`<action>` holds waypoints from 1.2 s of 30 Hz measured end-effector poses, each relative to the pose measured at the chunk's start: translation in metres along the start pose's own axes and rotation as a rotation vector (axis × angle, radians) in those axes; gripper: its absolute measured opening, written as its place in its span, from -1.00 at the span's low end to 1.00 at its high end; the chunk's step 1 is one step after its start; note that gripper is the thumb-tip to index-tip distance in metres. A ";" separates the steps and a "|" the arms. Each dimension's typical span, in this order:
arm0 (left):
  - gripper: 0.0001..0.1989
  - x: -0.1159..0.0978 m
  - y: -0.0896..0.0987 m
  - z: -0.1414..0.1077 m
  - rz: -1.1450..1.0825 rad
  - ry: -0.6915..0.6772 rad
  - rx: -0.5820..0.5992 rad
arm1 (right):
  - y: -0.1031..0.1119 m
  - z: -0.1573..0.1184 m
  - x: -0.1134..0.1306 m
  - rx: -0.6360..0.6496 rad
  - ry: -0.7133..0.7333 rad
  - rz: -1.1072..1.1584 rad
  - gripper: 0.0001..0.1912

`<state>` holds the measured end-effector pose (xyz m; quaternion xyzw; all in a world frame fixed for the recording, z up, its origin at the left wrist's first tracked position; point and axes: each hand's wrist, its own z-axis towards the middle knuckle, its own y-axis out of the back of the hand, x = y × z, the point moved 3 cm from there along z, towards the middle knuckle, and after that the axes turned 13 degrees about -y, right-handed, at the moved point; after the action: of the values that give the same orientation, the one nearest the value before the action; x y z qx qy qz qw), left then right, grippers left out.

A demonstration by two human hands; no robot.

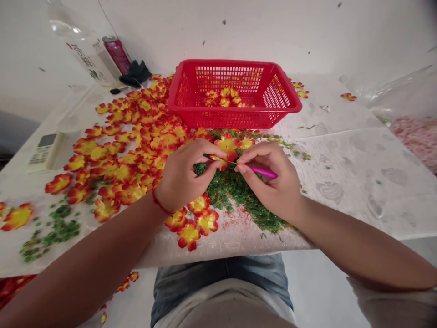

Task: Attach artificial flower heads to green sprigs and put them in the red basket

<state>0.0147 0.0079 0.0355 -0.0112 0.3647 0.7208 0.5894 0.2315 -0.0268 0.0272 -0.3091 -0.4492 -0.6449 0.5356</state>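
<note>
My left hand point(191, 173) is closed in a pinch on a small yellow and red artificial flower point(222, 163), close to the middle of the table. Between finger and thumb, my right hand point(269, 177) grips a purple-handled tool point(262, 171) with a thin tip that reaches to the flower. Whether the tip pierces the petal I cannot tell. Beyond my fingers lies another open flower point(228, 144). Tiny green pieces point(262, 209) are heaped beneath my hands. Many loose yellow and red flowers point(129, 168) are piled to the left, with several more point(193, 223) by my left wrist.
A red plastic basket point(235, 109) holding some flowers stands behind my hands. At the back left are a large clear bottle point(88, 54), a purple can point(116, 53) and a dark cloth-like item point(136, 74). A remote control point(46, 150) lies left; a clear bag of pink pieces point(414, 136) sits right.
</note>
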 end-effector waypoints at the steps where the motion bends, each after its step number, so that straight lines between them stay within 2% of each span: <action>1: -0.82 -0.001 0.000 0.000 -0.003 -0.006 0.007 | 0.000 0.000 0.000 -0.001 0.002 0.008 -0.84; 10: -0.80 -0.011 -0.004 0.000 -0.064 -0.119 0.027 | -0.005 0.001 -0.013 -0.003 -0.111 0.023 -0.60; 14: -0.81 -0.009 -0.004 0.000 -0.144 -0.041 0.004 | -0.008 0.001 -0.016 0.102 -0.183 0.142 -0.60; 17: -0.84 -0.010 -0.004 0.000 -0.226 0.031 -0.012 | -0.009 0.000 -0.015 0.134 -0.189 0.189 -0.59; 23: -0.97 -0.008 -0.001 0.000 -0.110 0.124 -0.134 | -0.006 0.001 -0.010 0.052 -0.166 0.223 -0.59; 31: -0.81 0.003 0.002 0.002 -0.064 0.150 -0.299 | -0.003 0.001 -0.004 -0.028 -0.132 0.215 -0.65; 36: -0.70 0.011 0.003 0.001 -0.087 0.190 -0.312 | 0.000 0.000 0.002 -0.104 -0.068 0.195 -0.70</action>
<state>0.0089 0.0176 0.0333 -0.1862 0.3019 0.7381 0.5739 0.2311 -0.0273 0.0287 -0.4004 -0.4008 -0.6013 0.5634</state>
